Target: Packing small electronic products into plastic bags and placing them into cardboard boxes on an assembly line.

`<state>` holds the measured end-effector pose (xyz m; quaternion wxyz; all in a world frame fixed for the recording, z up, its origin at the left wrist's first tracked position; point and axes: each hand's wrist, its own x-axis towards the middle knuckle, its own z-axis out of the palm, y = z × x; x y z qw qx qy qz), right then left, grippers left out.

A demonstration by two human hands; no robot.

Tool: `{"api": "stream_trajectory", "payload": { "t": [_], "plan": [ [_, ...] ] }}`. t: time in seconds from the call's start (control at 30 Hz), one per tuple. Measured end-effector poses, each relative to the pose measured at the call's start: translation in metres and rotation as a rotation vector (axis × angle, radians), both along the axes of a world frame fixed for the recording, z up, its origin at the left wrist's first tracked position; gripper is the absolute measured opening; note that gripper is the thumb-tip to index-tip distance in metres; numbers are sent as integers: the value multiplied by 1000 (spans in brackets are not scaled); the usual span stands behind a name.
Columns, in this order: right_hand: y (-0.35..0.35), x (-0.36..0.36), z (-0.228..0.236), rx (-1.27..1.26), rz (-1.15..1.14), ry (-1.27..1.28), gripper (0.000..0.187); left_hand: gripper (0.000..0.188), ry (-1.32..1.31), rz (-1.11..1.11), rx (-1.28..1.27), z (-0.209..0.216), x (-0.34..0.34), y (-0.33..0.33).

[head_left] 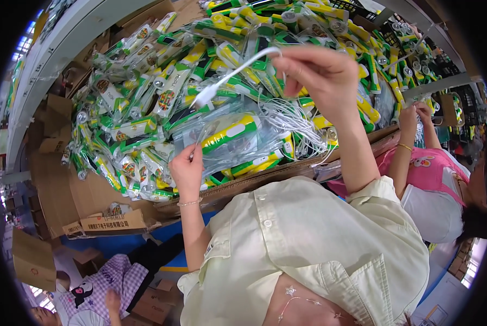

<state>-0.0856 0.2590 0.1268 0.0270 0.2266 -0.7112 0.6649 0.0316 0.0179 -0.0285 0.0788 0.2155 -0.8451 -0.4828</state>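
Note:
My right hand (322,76) is raised over the pile, thumb and fingers pinched on a white cable (249,63). The cable's plug end hangs out to the left, slightly blurred. Lower and to the left, my left hand (187,167) pinches the edge of a clear plastic bag (200,142). A green and yellow flashlight (230,134) lies at that bag; whether it is fully inside I cannot tell. Under it are more flat clear bags (249,155). Between my hands, to the right of the bags, lies a loose bundle of white cables (297,122).
A large heap of bagged green, yellow and white flashlights (140,108) fills the cardboard-lined table (53,174). On the right, a co-worker in a pink apron (420,168) works with both hands raised. Another person in a checked apron (99,288) is at lower left. A metal frame (64,49) borders the table.

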Motion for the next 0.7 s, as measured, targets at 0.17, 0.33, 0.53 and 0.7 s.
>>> {"api": "stream_trajectory", "payload": {
  "t": [0.17,0.33,0.53,0.7],
  "plan": [
    [-71,14,-11,-176,590,48,22,19,2,35,162,2,3,0],
    [-89,12,-126,-43,650,260,22,18,57,-57,-120,-34,6,-19],
    [-68,-11,-144,173,530,-25,17,21,80,41,236,-9,2,-3],
    [-104,-8,-63,-193,505,-183,14,19,47,25,160,-12,4,-5]
  ]
}}
